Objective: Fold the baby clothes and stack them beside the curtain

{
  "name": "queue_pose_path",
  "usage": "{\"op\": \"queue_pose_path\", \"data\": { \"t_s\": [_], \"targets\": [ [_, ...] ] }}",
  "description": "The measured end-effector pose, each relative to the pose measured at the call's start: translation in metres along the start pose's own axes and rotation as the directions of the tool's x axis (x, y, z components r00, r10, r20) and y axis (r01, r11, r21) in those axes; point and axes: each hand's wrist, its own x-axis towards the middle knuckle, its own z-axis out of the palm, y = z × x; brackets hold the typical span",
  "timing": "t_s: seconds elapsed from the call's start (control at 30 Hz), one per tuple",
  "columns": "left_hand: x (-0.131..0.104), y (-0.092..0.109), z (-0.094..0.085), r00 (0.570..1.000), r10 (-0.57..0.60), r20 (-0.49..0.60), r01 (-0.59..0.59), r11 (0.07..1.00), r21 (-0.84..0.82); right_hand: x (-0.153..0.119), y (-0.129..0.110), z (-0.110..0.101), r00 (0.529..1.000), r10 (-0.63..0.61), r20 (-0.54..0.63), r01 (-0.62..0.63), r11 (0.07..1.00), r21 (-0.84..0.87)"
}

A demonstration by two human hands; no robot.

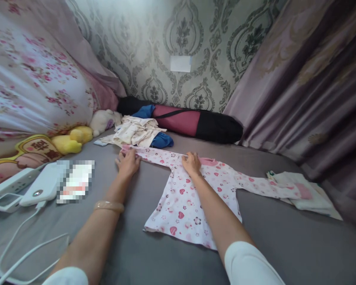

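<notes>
- So the thing in the hands is a little long-sleeved shirt (182, 202), white with pink hearts and flowers, spread out flat around the middle of the bed (279, 241), its hem (192, 240) toward the near edge.
- Left hand (128, 162) is at the end of one sleeve, by the pink cuff (125, 147), just beside the messy clothes pile (136, 131). That grip looks pretty narrow, but can't tell if it's really pinching or only pressing.
- Right hand (191, 164) is on the shoulder, right next to the pink collar (209, 161). Fingers are bent down onto the cloth, also narrow-ish; whether cloth is caught in that grip, can't tell.
- The other sleeve runs toward the right edge, and its cuff (305, 191) lies on top of the folded clothes (317, 202). I'd lift that end gently, since it could drag the top layer along.
- Handling-wise, my guess is soft, thin knit: super light, floppy, a bit stretchy, not slippery. Nothing to break, but it'd wrinkle if you tug one spot.
- IMO the best holds are the shoulder seam and the cuff, with the sleeve kept lightly taut between. For the body, I'd take the hem corners, because a single pinch mid-front would just bunch it up.
</notes>
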Motion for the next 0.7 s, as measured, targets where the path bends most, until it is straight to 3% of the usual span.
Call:
{"op": "queue_pose_path", "data": {
  "t_s": [0.17, 0.3, 0.43, 0.53, 0.6, 0.7],
  "targets": [
    [-0.029, 0.046, -0.023, 0.992, -0.028, -0.123, 0.038, 0.996, 0.081, -0.002, -0.008, 0.007, 0.996, 0.066, -0.058, -0.068, 0.997, -0.024],
    [-0.043, 0.071, -0.027, 0.999, 0.020, -0.026, -0.019, 0.999, 0.034, -0.001, -0.001, 0.002, 0.998, -0.043, 0.043, 0.042, 0.999, 0.032],
    [-0.042, 0.060, -0.014, 0.998, 0.041, 0.039, -0.041, 0.999, -0.007, -0.011, 0.029, -0.021, 0.952, -0.239, 0.189, 0.201, 0.958, 0.203],
    [-0.037, 0.042, -0.005, 0.994, -0.068, 0.083, 0.071, 0.997, -0.023, -0.032, 0.060, -0.044, 0.920, -0.365, 0.144, 0.329, 0.917, 0.225],
    [-0.036, 0.035, -0.006, 0.991, -0.105, 0.086, 0.108, 0.994, -0.033, -0.045, 0.081, -0.054, 0.939, -0.340, 0.056, 0.334, 0.938, 0.093],
    [-0.038, 0.037, -0.013, 0.997, -0.065, 0.042, 0.066, 0.997, -0.028, -0.053, 0.109, -0.058, 0.990, -0.142, 0.002, 0.141, 0.981, -0.133]
  ]
}}
